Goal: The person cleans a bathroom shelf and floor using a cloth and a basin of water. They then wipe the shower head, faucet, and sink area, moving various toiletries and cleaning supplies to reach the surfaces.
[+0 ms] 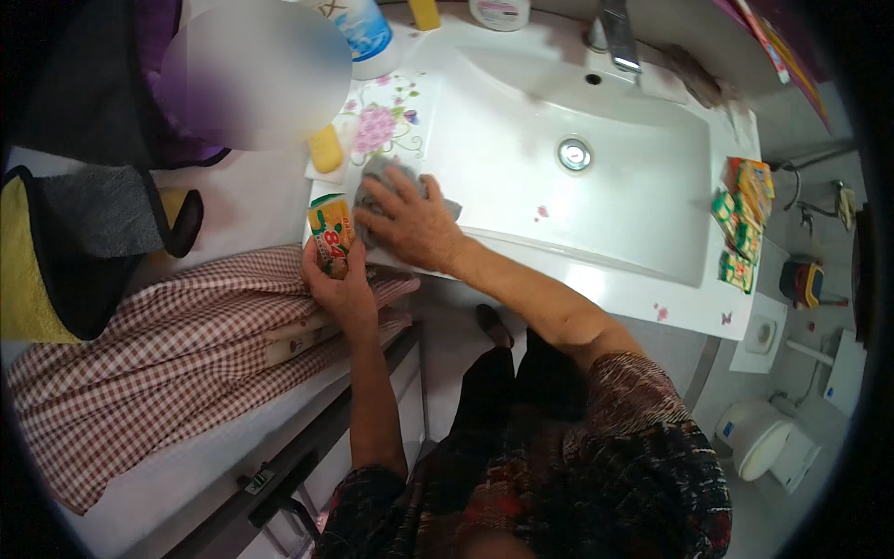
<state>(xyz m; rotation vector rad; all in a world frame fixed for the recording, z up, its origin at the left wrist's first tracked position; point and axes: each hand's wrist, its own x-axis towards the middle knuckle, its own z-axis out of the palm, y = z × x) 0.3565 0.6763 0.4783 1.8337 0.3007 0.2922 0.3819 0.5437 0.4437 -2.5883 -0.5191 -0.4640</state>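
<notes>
My left hand (340, 279) is closed around the lower end of a small yellow-and-green soap packet (328, 224), held at the left front corner of the washbasin counter. Just to its right, my right hand (410, 219) bears down on a crumpled grey cloth (380, 174) lying on the white counter, its fingers bent over the cloth and slightly apart. Part of the cloth is hidden beneath the palm. Beyond the packet, a yellow bar of soap (325, 149) sits near the counter's left edge, beside a printed pink flower.
The white basin (633, 196) has a metal tap (618, 37) at its back. Several similar packets (742, 224) lie along the right edge. A blue-and-white container (361, 37) and a white bottle (500, 13) stand behind. Folded grey-and-yellow cloths (102, 210) and checked fabric (186, 345) are at left.
</notes>
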